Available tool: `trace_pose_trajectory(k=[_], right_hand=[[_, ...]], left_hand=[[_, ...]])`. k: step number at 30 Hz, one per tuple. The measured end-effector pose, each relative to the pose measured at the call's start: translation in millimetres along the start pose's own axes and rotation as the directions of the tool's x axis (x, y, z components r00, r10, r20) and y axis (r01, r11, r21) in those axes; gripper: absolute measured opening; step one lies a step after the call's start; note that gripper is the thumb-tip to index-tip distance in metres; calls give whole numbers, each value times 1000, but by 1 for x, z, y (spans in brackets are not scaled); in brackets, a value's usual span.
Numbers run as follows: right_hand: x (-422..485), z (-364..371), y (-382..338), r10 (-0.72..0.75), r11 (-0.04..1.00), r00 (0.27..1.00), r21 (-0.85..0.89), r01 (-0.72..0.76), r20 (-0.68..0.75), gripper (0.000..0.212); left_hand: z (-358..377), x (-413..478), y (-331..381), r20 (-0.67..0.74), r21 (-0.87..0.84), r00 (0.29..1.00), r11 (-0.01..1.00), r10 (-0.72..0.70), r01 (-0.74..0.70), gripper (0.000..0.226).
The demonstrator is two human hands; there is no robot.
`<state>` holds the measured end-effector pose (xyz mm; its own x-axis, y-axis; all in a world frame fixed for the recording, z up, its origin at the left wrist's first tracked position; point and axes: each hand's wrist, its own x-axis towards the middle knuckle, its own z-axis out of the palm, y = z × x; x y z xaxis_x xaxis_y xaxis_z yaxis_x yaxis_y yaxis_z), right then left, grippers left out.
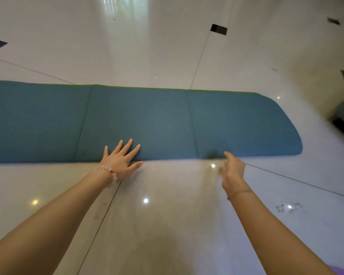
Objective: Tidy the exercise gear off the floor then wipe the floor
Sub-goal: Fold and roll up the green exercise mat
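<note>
Teal yoga mat was noted lying flat across the glossy tiled floor, running left to right. Left hand was laid on its near edge, fingers straight and splayed. Right hand was recorded at the same edge, further right; it was blurred, so its finger state could not be told.

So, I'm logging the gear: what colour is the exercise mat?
The exercise mat is teal blue with a green far edge; head view.

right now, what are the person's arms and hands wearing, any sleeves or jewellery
No sleeves show; both forearms are bare. The left hand has at its wrist a bracelet of pale translucent round beads with a red segment. The right hand has a thin chain bracelet. No gloves.
</note>
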<state>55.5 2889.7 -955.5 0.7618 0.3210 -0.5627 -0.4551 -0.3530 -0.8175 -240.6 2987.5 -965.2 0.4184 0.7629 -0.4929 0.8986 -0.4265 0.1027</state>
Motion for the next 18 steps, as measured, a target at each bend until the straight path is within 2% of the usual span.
trace_pose_trajectory(k=[3, 5, 6, 7, 10, 13, 15, 16, 18], right_hand=[[19, -4, -12, 143, 937, 988, 311, -156, 66, 32], [20, -4, -18, 150, 902, 985, 395, -174, 91, 9], [20, -3, -20, 118, 912, 989, 384, -145, 93, 7], [20, 1, -23, 58, 931, 995, 355, -83, 79, 10], [10, 14, -33, -239, 942, 971, 244, 231, 3, 44], [-19, 26, -41, -548, 836, 835, 65, 545, 46, 50], [-40, 32, -39, -666, 729, 728, -63, 681, 166, 48], [-48, 36, -35, -699, 667, 677, -132, 733, 229, 47], [-59, 44, -24, -723, 527, 588, -262, 809, 364, 48]], left_hand=[[2, -3, 1, 12, -13, 1000, 1000, 19, -19, 61], [2, -4, 1, 18, -31, 999, 999, 28, -27, 60], [2, -4, 0, 21, -35, 999, 999, 31, -30, 60], [2, -4, -1, 24, -41, 999, 999, 35, -34, 60], [-1, -4, -1, 41, -66, 998, 997, 50, -47, 60], [-11, -10, 2, 16, -96, 999, 994, 44, -42, 56], [-17, -22, 7, -182, -177, 982, 981, 50, -82, 51], [-22, -32, 12, -340, -224, 938, 963, 64, -147, 51], [-29, -53, 24, -611, -208, 775, 913, 160, -352, 42]])
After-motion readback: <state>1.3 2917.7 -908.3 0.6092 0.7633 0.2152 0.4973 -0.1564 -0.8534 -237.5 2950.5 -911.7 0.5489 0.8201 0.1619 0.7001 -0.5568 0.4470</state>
